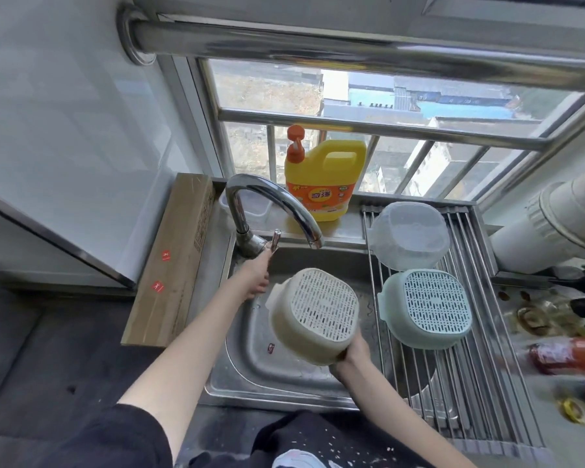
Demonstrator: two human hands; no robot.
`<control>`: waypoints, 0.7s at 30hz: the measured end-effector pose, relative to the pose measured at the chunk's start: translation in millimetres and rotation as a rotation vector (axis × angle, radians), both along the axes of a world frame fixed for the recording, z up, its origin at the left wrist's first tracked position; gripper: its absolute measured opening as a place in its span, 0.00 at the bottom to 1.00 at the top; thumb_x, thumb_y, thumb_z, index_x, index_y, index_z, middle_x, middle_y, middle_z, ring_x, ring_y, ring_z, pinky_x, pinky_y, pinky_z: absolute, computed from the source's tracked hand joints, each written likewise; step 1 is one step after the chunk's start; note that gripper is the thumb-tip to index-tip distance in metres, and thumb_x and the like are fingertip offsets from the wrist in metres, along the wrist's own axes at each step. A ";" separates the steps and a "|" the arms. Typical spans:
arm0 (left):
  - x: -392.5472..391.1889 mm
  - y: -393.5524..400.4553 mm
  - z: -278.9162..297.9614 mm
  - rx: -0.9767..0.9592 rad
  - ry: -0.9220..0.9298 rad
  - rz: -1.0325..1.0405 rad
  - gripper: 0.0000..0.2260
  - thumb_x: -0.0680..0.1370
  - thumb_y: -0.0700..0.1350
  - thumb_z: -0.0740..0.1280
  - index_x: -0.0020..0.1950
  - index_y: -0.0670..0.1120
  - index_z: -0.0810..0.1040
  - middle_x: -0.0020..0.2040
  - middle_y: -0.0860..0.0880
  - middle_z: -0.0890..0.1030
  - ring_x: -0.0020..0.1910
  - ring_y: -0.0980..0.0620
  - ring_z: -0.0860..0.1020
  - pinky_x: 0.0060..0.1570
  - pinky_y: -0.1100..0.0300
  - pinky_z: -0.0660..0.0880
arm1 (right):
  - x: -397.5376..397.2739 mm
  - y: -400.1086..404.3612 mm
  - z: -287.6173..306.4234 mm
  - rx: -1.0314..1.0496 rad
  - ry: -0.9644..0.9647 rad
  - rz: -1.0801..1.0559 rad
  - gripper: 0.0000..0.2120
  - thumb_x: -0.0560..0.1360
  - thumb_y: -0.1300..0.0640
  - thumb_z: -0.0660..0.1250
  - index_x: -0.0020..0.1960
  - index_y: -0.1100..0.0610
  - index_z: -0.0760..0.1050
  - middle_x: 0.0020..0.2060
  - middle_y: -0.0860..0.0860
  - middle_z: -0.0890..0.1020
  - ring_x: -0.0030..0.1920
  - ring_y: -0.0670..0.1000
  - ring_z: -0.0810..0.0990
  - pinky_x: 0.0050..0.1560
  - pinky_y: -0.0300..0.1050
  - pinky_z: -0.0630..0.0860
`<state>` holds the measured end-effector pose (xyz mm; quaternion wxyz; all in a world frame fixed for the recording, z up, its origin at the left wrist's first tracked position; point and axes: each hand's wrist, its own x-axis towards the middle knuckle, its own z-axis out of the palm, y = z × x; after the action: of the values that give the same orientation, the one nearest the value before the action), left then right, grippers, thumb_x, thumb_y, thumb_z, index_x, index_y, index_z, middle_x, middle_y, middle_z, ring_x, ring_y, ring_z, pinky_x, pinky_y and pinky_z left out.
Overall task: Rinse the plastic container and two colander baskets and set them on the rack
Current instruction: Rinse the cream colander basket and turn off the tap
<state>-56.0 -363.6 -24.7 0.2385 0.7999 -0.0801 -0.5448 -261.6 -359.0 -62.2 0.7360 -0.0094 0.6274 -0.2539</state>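
Overhead, the right hand (352, 352) grips the rim of the beige perforated plastic colander basket (314, 315), fingers clamped on it, bottom up over the steel sink (250, 366). The left hand (257, 275) reaches to the chrome faucet's lever (275, 238); its finger state I cannot tell. On the slatted steel rack (470, 383) sit the clear plastic container (409, 236) and the green colander basket (426, 307), both inverted.

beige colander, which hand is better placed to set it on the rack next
Right. The right hand already grips the beige colander over the sink, next to the rack on that side. The left hand is at the faucet handle, farther away.
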 end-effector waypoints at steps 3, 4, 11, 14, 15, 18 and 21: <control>-9.4 19.7 -7.5 0.248 0.104 -0.280 0.23 0.77 0.62 0.56 0.58 0.44 0.69 0.50 0.45 0.74 0.44 0.46 0.77 0.37 0.54 0.75 | 2.0 4.9 1.8 0.157 0.015 0.068 0.21 0.82 0.47 0.52 0.47 0.60 0.78 0.35 0.58 0.83 0.39 0.60 0.80 0.36 0.57 0.81; -11.7 24.6 -10.0 0.312 0.161 -0.336 0.22 0.76 0.61 0.57 0.57 0.43 0.70 0.49 0.43 0.75 0.46 0.45 0.79 0.34 0.53 0.79 | 3.0 5.4 1.5 0.202 0.041 0.101 0.19 0.82 0.50 0.53 0.46 0.61 0.78 0.31 0.59 0.83 0.36 0.61 0.81 0.26 0.58 0.78; -14.2 38.7 -13.8 0.357 0.308 -0.140 0.36 0.71 0.66 0.65 0.67 0.40 0.69 0.47 0.44 0.75 0.29 0.51 0.78 0.26 0.63 0.77 | -3.7 0.2 14.9 0.196 0.078 0.191 0.15 0.80 0.61 0.55 0.37 0.64 0.71 0.20 0.57 0.78 0.16 0.56 0.76 0.11 0.45 0.69; -18.7 38.7 -3.0 0.246 0.256 -0.146 0.28 0.74 0.61 0.65 0.63 0.41 0.70 0.44 0.42 0.76 0.34 0.48 0.79 0.33 0.59 0.79 | -8.8 -3.4 19.1 0.066 0.097 0.399 0.18 0.76 0.43 0.61 0.46 0.58 0.75 0.40 0.55 0.81 0.36 0.56 0.82 0.28 0.42 0.78; -19.0 37.6 -1.2 0.194 0.270 -0.146 0.23 0.75 0.59 0.66 0.59 0.42 0.70 0.43 0.43 0.75 0.37 0.47 0.78 0.40 0.55 0.80 | -12.8 -6.7 18.0 -0.003 0.137 0.487 0.23 0.74 0.36 0.60 0.53 0.55 0.76 0.48 0.52 0.80 0.47 0.56 0.81 0.38 0.44 0.79; -17.8 38.3 4.4 0.117 0.323 -0.105 0.26 0.69 0.58 0.73 0.56 0.42 0.71 0.44 0.44 0.77 0.42 0.47 0.79 0.50 0.53 0.79 | -23.2 -12.9 24.7 -0.127 0.186 0.716 0.26 0.72 0.33 0.60 0.61 0.50 0.70 0.53 0.49 0.73 0.54 0.53 0.76 0.49 0.46 0.75; -23.9 39.6 6.6 0.184 0.257 -0.136 0.32 0.68 0.64 0.71 0.60 0.43 0.69 0.46 0.46 0.77 0.37 0.52 0.79 0.31 0.62 0.78 | -29.4 -13.4 28.6 0.075 0.171 0.813 0.28 0.65 0.37 0.68 0.54 0.57 0.69 0.45 0.54 0.70 0.36 0.52 0.73 0.35 0.41 0.73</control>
<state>-79.8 -324.0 -18.1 0.1354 0.7350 -0.0525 -0.6624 -291.0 -372.4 -33.6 0.7216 -0.2505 0.6402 0.0819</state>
